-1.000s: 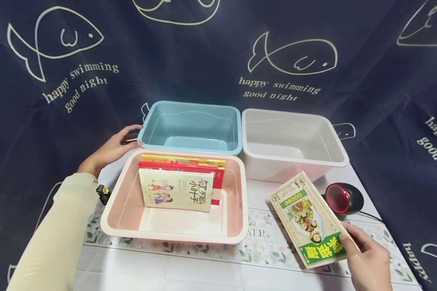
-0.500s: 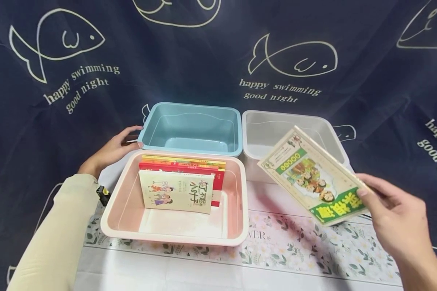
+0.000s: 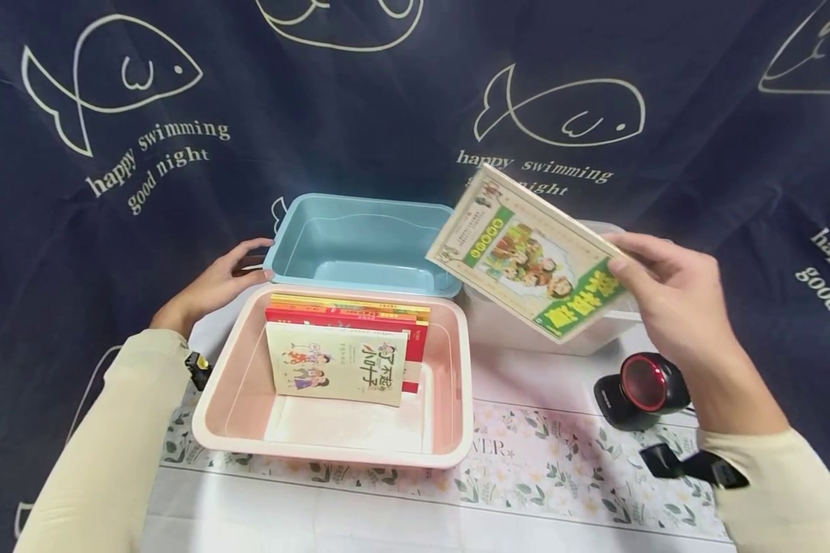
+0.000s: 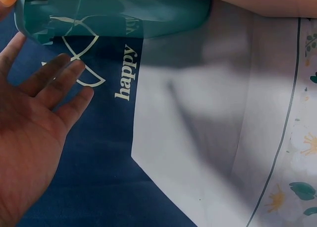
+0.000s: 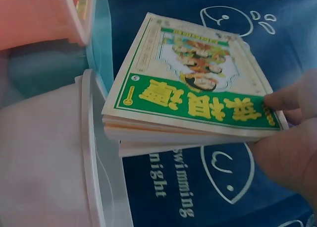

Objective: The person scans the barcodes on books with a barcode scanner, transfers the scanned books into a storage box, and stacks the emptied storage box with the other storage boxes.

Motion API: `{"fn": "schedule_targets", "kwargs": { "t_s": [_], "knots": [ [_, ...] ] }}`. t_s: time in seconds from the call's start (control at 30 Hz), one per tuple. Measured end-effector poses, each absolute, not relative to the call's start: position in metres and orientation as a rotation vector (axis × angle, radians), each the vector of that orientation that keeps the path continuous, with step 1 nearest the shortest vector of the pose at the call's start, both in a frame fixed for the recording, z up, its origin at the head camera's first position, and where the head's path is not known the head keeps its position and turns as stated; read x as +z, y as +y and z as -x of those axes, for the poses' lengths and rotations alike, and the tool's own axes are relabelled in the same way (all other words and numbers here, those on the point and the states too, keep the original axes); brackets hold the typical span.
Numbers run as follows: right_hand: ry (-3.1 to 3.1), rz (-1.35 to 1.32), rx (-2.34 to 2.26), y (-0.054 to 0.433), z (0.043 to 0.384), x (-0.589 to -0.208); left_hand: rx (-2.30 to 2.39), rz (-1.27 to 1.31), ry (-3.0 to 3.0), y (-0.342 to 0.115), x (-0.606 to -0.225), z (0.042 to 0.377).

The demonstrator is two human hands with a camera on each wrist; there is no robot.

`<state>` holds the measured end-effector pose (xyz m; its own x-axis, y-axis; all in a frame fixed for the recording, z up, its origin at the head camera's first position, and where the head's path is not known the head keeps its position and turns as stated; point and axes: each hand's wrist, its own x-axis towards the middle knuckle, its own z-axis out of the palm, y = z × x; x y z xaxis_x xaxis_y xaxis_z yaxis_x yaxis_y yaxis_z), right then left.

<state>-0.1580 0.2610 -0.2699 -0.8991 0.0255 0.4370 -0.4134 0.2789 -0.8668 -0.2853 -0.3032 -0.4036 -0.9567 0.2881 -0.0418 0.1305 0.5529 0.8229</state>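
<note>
My right hand (image 3: 671, 284) pinches the corner of a cream and green book (image 3: 526, 257), its cover pictured with cartoon children. It is tilted above the white bin (image 3: 560, 338), partly hiding it. In the right wrist view, layered edges show under the cover; I cannot tell whether more than one book is held. My left hand (image 3: 214, 280) touches the left rim of the blue bin (image 3: 366, 288), its fingers mostly straight in the left wrist view. In front, the pink bin (image 3: 332, 453) holds several upright books, with a cream picture-cover book (image 3: 335, 365) foremost.
A black device with a red ring (image 3: 646, 384) stands on the table at the right. A patterned cloth (image 3: 526, 468) covers the table (image 3: 304, 511). Behind the bins hangs a dark blue curtain (image 3: 360, 123) with fish drawings. Each wrist carries a small black mount.
My right hand has lifted the cream and green book from low over the table at the right, up and leftward to above the white bin. The left hand stays at the blue bin's rim.
</note>
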Motion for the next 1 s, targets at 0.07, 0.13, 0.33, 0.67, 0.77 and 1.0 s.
{"fn": "schedule_targets", "kwargs": {
  "t_s": [0.07, 0.13, 0.33, 0.67, 0.77, 1.0],
  "knots": [
    [-2.263, -0.342, 1.581, 0.252, 0.17, -0.267, 1.367, -0.359, 2.614, -0.302, -0.404, 0.286],
    [-2.332, -0.338, 1.521, 0.243, 0.183, -0.264, 1.37, -0.365, 2.615, -0.302, -0.404, 0.286],
    [-2.369, -0.392, 1.592, 0.212, 0.219, -0.262, 1.367, -0.357, 2.616, -0.301, -0.405, 0.286],
    [-2.437, -0.489, 1.646, 0.165, 0.273, -0.27, 1.36, -0.33, 2.615, -0.297, -0.402, 0.28],
    [-2.444, -0.536, 1.672, 0.153, 0.284, -0.276, 1.361, -0.329, 2.623, -0.297, -0.402, 0.28],
    [-2.505, -0.55, 1.664, 0.13, 0.3, -0.289, 1.375, -0.33, 2.616, -0.296, -0.403, 0.281]
  ]
}}
